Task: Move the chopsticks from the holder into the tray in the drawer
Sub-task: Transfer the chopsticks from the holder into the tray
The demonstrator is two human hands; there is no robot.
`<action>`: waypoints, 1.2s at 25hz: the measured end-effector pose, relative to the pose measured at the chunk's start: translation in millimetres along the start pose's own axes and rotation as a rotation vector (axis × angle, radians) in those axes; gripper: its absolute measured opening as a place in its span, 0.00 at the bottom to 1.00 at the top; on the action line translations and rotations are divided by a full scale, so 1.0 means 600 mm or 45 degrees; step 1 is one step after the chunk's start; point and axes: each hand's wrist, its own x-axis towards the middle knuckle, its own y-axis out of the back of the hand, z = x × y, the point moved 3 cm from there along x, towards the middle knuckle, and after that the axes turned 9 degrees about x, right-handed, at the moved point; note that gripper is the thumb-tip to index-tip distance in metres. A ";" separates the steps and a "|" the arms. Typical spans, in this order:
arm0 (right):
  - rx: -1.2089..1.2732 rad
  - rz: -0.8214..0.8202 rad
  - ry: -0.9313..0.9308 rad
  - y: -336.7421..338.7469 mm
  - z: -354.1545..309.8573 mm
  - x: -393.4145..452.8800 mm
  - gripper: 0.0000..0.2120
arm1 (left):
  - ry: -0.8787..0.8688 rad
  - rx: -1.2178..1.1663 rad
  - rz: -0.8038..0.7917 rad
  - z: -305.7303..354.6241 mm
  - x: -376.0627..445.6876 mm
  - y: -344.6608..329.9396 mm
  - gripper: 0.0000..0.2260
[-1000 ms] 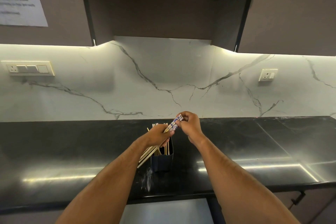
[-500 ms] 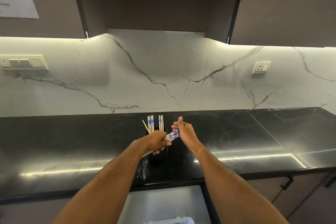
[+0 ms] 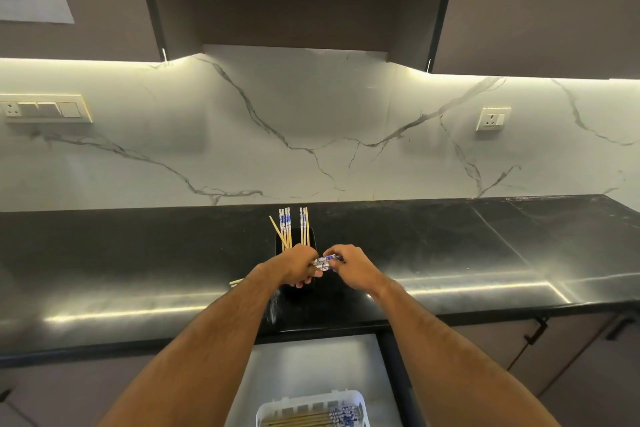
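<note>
A black holder point(image 3: 311, 238) stands on the dark counter with several wooden chopsticks point(image 3: 286, 226) sticking up from it, their tops patterned blue and white. In front of it, my left hand point(image 3: 297, 266) grips a bundle of chopsticks point(image 3: 325, 260) held sideways; the plain tips poke out past my left forearm. My right hand point(image 3: 349, 266) closes on the bundle's patterned ends. Below, an open drawer point(image 3: 311, 367) holds a white tray point(image 3: 311, 402) with several chopsticks point(image 3: 311, 419) lying in it.
The black counter point(image 3: 485, 253) runs the full width, backed by a white marble wall with a switch panel point(image 3: 45, 109) at left and a socket point(image 3: 492, 118) at right. Dark cabinets hang above. Cabinet door handles point(image 3: 535, 331) sit lower right.
The view has tilted down, showing the drawer and tray. The bundle has swung from tilted to nearly level and lower, and my right hand has shut on its patterned ends again.
</note>
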 end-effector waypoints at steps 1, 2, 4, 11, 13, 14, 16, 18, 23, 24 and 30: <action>-0.055 -0.022 0.012 -0.002 -0.001 -0.007 0.08 | 0.001 0.023 0.001 0.001 -0.003 -0.004 0.05; -0.155 -0.060 0.041 -0.004 -0.004 -0.013 0.07 | 0.001 0.051 0.000 0.002 -0.007 -0.007 0.05; -0.454 -0.126 0.116 -0.011 -0.012 -0.022 0.07 | -0.008 0.105 0.000 0.004 -0.010 -0.015 0.05; -0.851 -0.156 0.092 -0.025 -0.003 -0.067 0.03 | -0.020 0.259 -0.059 0.007 -0.043 -0.048 0.05; -0.881 -0.177 0.038 -0.026 0.012 -0.080 0.04 | 0.037 0.318 -0.109 -0.013 -0.059 -0.059 0.03; -0.899 -0.188 0.028 -0.031 0.017 -0.087 0.05 | 0.049 0.368 -0.116 -0.020 -0.067 -0.067 0.04; -0.930 -0.232 0.026 -0.052 0.015 -0.098 0.09 | 0.036 0.482 -0.100 -0.022 -0.078 -0.087 0.05; -0.861 -0.260 0.013 -0.080 0.012 -0.104 0.11 | 0.005 0.536 -0.080 -0.016 -0.084 -0.109 0.07; -0.623 -0.217 -0.135 -0.087 0.045 -0.113 0.20 | 0.002 0.563 -0.081 -0.037 -0.100 -0.133 0.10; -0.528 -0.204 -0.210 -0.082 0.058 -0.115 0.23 | 0.009 0.566 -0.087 -0.047 -0.104 -0.136 0.10; -0.134 -0.054 -0.375 -0.112 0.078 -0.112 0.21 | -0.043 0.559 -0.135 -0.059 -0.093 -0.163 0.07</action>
